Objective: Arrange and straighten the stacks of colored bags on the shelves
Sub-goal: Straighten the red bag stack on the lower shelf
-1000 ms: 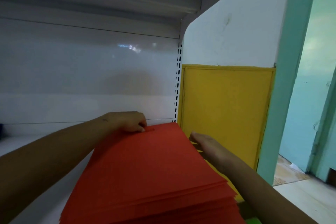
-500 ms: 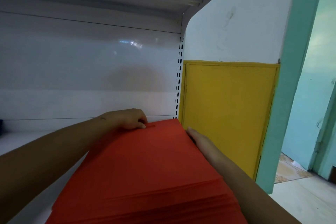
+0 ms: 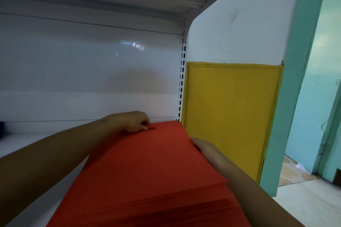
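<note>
Stack of red bags (image 3: 147, 175) sits on the white shelf (image 3: 27, 142), at its right end, far corner almost against the slotted upright (image 3: 182, 83) and just beside the yellow panel (image 3: 230, 116).

Left hand (image 3: 132, 121): fingers curled down onto the far left edge of the top bag, fingertips pressing there; whether they hook over the back edge cannot be told.

Right hand (image 3: 204, 150): fingers straight and together, laid flat along the stack's right side, between stack and yellow panel.

Step in hand, by my reading: squaring this one stack, both hands bracketing it from opposite sides. Near edges fan out in visible layers toward the front, so alignment looks unfinished.

Next move likely calls for a push on the fanned front edges, with the sides kept braced so sheets do not slide out sideways.
</note>
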`<action>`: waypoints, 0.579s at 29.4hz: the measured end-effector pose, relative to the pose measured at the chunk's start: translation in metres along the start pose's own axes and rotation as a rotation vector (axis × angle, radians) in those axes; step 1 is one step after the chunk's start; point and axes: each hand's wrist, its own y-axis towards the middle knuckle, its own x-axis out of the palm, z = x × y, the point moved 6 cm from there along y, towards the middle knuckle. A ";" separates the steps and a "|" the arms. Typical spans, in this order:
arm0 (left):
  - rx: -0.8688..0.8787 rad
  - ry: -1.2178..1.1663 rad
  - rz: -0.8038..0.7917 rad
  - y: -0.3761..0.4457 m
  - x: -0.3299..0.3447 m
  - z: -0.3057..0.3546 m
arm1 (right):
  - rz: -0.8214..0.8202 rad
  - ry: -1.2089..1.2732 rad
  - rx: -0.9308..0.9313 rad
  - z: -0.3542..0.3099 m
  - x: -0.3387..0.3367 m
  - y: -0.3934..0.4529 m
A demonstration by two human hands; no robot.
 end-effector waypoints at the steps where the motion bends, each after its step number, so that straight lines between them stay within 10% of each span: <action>1: -0.013 0.012 0.004 0.002 0.000 0.000 | -0.001 0.000 0.005 0.000 -0.001 -0.001; 17: -0.084 -0.010 0.023 0.006 0.005 0.010 | -0.011 0.001 -0.015 -0.002 0.004 0.006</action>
